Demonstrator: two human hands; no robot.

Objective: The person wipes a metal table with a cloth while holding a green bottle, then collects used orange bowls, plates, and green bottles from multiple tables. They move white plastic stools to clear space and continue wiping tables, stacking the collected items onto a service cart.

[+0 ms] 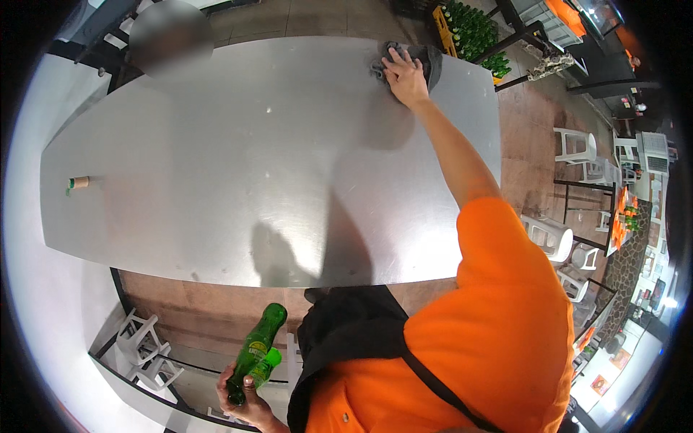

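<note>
My left hand [249,404], low in the view beside the near edge of the table, is closed around a green bottle [261,338]. A smaller green bottle [264,366] with a bright green top is held against it in the same grip. My right arm stretches to the far right corner of the metal table [216,130]. There my right hand [406,78] presses a dark cloth [432,63] onto the surface, its fingers somewhat apart and partly sunk in the bunched fabric.
A small tan and green container [79,182] is at the table's left end. Beyond the far right corner stands a yellow crate [445,32] of green bottles [473,32]. White plastic stools [548,238] stand to the right, and white chairs [144,346] at the lower left.
</note>
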